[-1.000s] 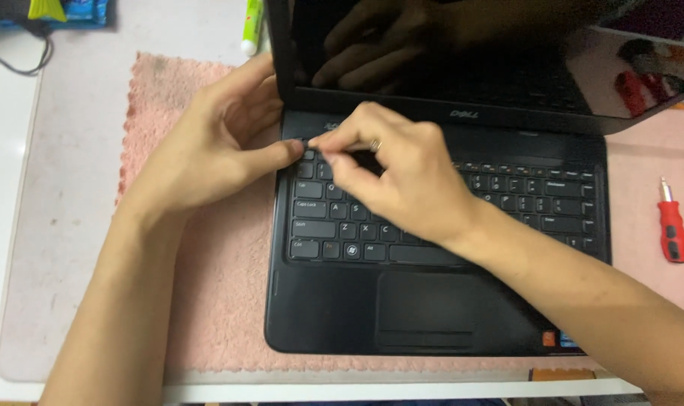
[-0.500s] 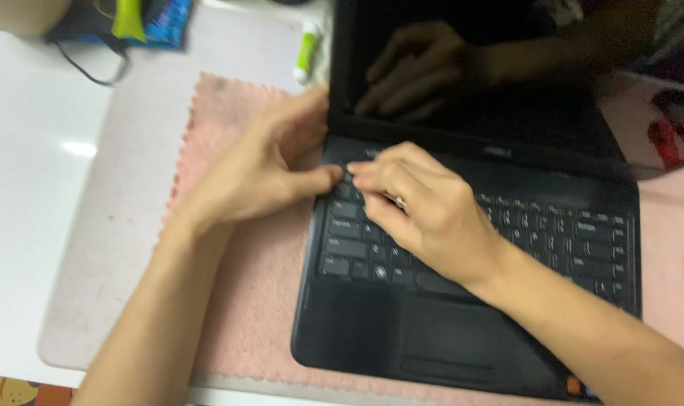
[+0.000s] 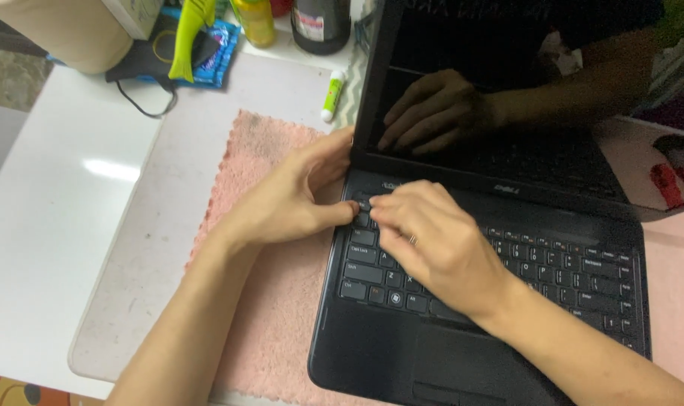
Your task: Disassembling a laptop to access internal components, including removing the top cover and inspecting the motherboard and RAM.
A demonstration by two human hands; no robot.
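An open black laptop [image 3: 507,316] lies on a pink cloth [image 3: 259,316], its dark screen [image 3: 507,98] reflecting my hands. My left hand [image 3: 293,199] rests at the laptop's left edge, fingers on the hinge corner and thumb pressing the top-left keys of the keyboard [image 3: 552,263]. My right hand [image 3: 432,244] lies over the left part of the keyboard, its fingertips meeting the left thumb at the top-left keys. A ring shows on one right finger. Whether anything is pinched between the fingers is hidden.
A grey mat [image 3: 154,225] lies under the cloth on a white table [image 3: 48,225]. A glue stick [image 3: 332,95] lies behind the cloth. A yellow-green tool [image 3: 188,37], a yellow bottle [image 3: 255,21], a dark jar [image 3: 321,22] and a black cable [image 3: 142,105] stand at the back.
The view has swung left and down, so the laptop sits further right. Both hands stay at the top-left keys with little movement.
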